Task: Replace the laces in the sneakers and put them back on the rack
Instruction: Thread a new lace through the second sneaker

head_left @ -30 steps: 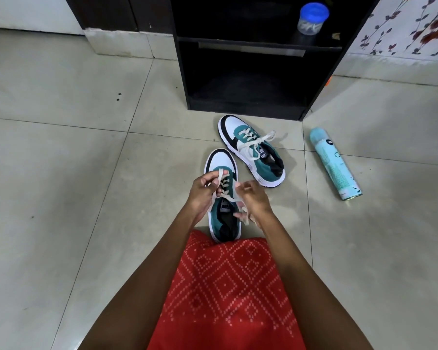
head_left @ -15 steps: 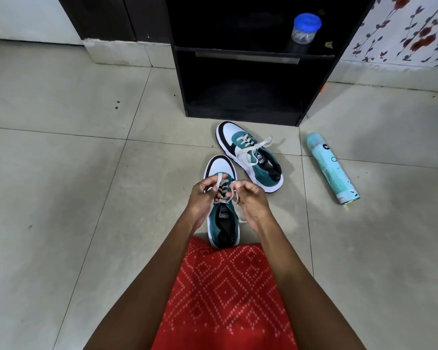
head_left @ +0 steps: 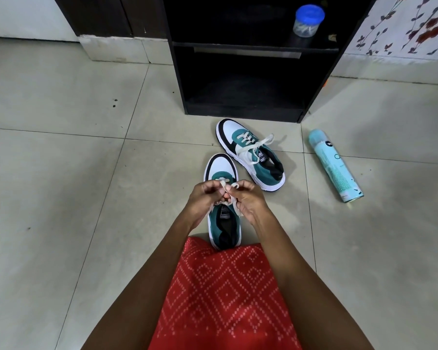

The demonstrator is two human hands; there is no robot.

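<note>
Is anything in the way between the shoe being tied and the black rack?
Only the other sneaker lies on the floor between the near sneaker and the rack. Nothing shows in its dark bottom shelf. The spray can lies off to the side.

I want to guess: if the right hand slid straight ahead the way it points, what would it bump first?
Probably the near sneaker's toe, under the lace that the right hand pinches. Height above the shoe is unclear, so it might pass over.
</note>
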